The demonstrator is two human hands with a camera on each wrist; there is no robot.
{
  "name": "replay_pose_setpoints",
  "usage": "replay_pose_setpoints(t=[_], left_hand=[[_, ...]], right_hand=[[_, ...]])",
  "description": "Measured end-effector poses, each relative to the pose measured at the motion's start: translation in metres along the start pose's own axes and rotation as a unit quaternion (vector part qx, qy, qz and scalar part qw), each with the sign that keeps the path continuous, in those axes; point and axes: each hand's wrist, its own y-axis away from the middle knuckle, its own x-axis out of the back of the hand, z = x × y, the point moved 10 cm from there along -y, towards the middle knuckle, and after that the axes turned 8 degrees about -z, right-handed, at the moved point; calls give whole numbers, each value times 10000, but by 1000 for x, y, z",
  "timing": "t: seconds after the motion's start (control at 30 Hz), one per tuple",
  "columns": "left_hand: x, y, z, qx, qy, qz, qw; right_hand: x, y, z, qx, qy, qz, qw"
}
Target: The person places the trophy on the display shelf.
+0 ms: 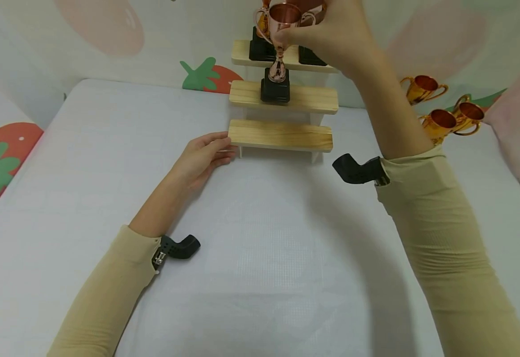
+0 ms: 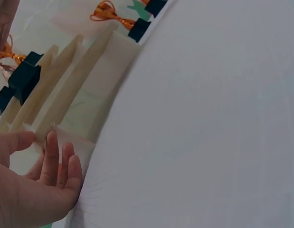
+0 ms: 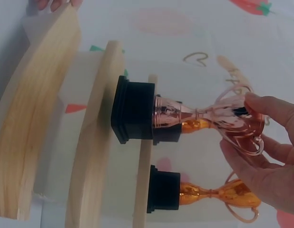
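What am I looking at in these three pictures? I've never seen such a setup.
There is no machine here: a person works with two bare hands. The wide picture comes from a head-worn camera looking down; the others come from cameras on the left and right wrists. On the white surface is a three-step wooden stand. The left hand pinches the left end of its lowest step. The right hand holds a rose-gold trophy by its cup, black base at the middle step. Two orange-gold trophies occupy the top step; three orange-gold cups show to the right.
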Motion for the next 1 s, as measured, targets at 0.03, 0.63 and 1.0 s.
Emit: replay_pose_setpoints(t=[0.03, 0.63, 1.0], left_hand=[[0, 0, 0, 4, -2, 8, 10000], [-1, -1, 0, 112, -146, 86, 9998], [-2, -2, 0, 59, -194, 58, 9998]], right_hand=[[-1, -1, -1, 30, -38, 0, 10000], [-19, -12, -6, 177, -344, -43, 9992], [-21, -14, -2, 49, -229, -79, 9997]])
